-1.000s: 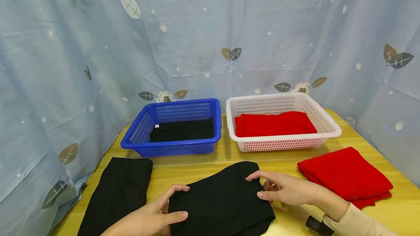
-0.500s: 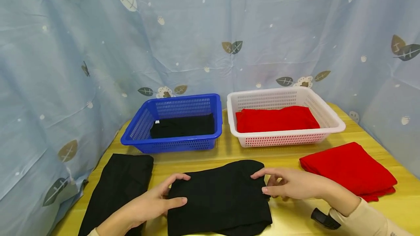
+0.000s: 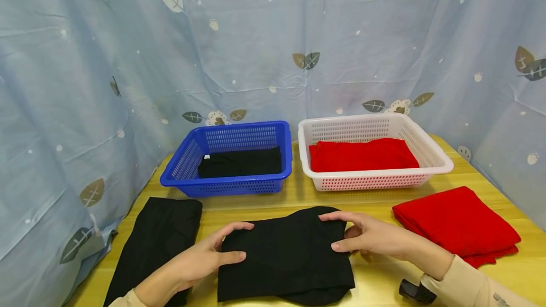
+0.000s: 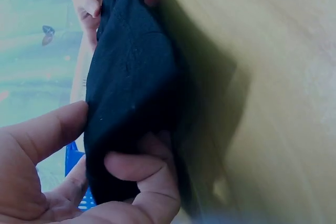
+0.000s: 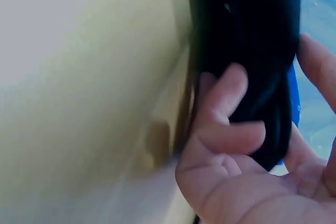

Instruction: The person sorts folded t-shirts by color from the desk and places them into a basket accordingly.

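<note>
A folded black garment (image 3: pixel 286 259) lies at the front middle of the table in the head view. At its left side my left hand (image 3: pixel 198 262) grips the edge, thumb on top and fingers curled underneath. My right hand (image 3: pixel 377 237) holds the opposite side in the same way, its thumb and index finger over the top. In the left wrist view, the cloth (image 4: pixel 128 72) hangs between thumb and curled fingers, with a shadow on the table beside it. Curled fingers (image 5: pixel 226 98) also reach beneath the fabric in the right wrist view.
A blue basket (image 3: pixel 239 181) with folded black cloth (image 3: pixel 241 162) stands at the back left. Beside it is a white basket (image 3: pixel 371 172) holding red cloth (image 3: pixel 362 155). Another black garment (image 3: pixel 159 240) lies left, a folded red one (image 3: pixel 460 224) right. A patterned curtain (image 3: pixel 256 37) hangs behind.
My right hand has moved left, farther over the edge of the black garment. The left hand stays at its side, and the head view has shifted slightly. Baskets and other garments stay put.
</note>
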Available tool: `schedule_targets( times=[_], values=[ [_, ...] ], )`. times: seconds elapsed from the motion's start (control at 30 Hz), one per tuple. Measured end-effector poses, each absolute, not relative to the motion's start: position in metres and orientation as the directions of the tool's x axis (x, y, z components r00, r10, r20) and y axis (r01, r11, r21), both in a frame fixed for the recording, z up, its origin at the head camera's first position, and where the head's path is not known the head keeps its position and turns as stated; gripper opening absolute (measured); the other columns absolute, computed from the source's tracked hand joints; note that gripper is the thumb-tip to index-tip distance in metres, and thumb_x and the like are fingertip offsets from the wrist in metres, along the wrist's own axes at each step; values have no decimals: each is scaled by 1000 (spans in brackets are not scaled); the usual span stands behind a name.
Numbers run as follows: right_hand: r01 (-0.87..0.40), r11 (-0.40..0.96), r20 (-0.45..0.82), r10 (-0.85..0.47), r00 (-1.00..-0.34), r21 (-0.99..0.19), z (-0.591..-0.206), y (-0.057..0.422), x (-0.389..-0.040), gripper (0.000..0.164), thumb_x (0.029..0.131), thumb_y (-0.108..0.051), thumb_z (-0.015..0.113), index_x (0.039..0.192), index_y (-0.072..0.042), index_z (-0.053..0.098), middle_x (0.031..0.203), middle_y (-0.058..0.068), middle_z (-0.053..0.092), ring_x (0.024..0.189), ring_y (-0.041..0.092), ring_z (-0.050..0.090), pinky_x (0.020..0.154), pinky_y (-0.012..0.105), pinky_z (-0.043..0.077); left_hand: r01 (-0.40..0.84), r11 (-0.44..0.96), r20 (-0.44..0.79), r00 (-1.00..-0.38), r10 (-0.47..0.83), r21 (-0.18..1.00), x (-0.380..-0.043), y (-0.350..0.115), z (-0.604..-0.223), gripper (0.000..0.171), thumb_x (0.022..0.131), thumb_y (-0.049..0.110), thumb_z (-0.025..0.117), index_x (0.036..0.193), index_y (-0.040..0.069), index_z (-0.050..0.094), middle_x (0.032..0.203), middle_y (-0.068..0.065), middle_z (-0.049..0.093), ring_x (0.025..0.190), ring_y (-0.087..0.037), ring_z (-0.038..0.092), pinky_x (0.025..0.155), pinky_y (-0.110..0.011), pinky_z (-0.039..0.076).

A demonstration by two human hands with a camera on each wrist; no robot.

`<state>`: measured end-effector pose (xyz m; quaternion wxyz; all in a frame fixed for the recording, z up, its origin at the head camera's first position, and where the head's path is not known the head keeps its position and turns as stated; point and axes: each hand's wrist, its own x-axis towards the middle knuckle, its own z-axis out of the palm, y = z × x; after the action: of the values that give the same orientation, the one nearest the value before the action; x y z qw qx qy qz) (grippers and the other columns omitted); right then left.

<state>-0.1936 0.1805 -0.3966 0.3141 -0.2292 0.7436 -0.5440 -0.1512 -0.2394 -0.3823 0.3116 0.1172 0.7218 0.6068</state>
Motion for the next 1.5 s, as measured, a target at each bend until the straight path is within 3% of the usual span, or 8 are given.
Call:
schedule_targets(
  times=[0.2, 0.57, 0.7, 0.8, 0.87, 1.07, 1.43, 1.5],
  values=[
    [-4, 299, -208, -674, -709, -954, -401, 176, -193, 69, 100, -22, 78, 162, -16, 48, 110, 11, 66, 71, 18, 50, 55, 24, 35, -210, 197, -286, -782, 554, 958, -153, -237, -388, 65, 106, 16, 69, 164, 16, 40, 152, -12, 59, 130, -23, 66, 104, -34, 59],
    [-22, 276, -178, -675, -716, -961, -402, 175, -193, 71, 100, -21, 77, 164, -16, 46, 139, 17, 65, 105, 28, 64, 79, 28, 53, -213, 204, -288, -821, 494, 956, -150, -231, -391, 64, 106, 19, 70, 164, 20, 44, 152, -11, 60, 127, -26, 70, 105, -37, 59],
    [-43, 267, -154, -672, -725, -963, -399, 175, -192, 70, 101, -21, 76, 164, -18, 46, 144, 18, 62, 107, 28, 64, 83, 29, 55, -180, 271, -292, -839, 459, 945, -148, -229, -386, 59, 106, 24, 69, 162, 25, 51, 168, -15, 42, 153, -40, 44, 125, -65, 35],
    [-77, 263, -126, -674, -728, -962, -396, 176, -191, 70, 101, -20, 76, 164, -18, 46, 135, 18, 63, 99, 25, 63, 75, 27, 52, -153, 312, -284, -855, 434, 938, -147, -227, -382, 55, 106, 26, 70, 159, 28, 55, 176, -15, 27, 162, -50, 14, 123, -81, 15],
    [-86, 255, -114, -677, -727, -963, -393, 176, -191, 72, 101, -20, 75, 166, -21, 44, 137, 19, 62, 102, 25, 62, 76, 26, 52, -142, 315, -274, -861, 429, 938, -147, -228, -380, 54, 106, 27, 69, 158, 29, 56, 177, -13, 28, 164, -51, 7, 123, -83, 12],
    [-105, 245, -97, -688, -719, -964, -383, 175, -191, 76, 103, -21, 72, 170, -29, 35, 160, 21, 52, 130, 31, 59, 101, 24, 55, -98, 310, -230, -875, 426, 946, -149, -229, -371, 53, 106, 27, 69, 158, 26, 57, 172, -9, 41, 163, -46, 23, 125, -78, 18],
    [-236, 322, -44, -670, -741, -917, -355, 173, -192, 63, 105, -25, 69, 164, -34, 47, 129, 12, 66, 103, 26, 63, 85, 30, 55, 13, 338, -127, -913, 388, 941, -150, -234, -351, 49, 105, 29, 71, 153, 25, 62, 170, -4, 44, 164, -37, 23, 126, -74, 24],
    [-259, 313, -21, -674, -739, -914, -350, 173, -193, 61, 106, -24, 69, 163, -31, 49, 127, 12, 67, 100, 24, 64, 85, 30, 55, 21, 333, -115, -916, 385, 943, -150, -235, -347, 49, 105, 29, 70, 153, 24, 61, 169, -5, 45, 162, -37, 30, 126, -69, 30]
  ],
)
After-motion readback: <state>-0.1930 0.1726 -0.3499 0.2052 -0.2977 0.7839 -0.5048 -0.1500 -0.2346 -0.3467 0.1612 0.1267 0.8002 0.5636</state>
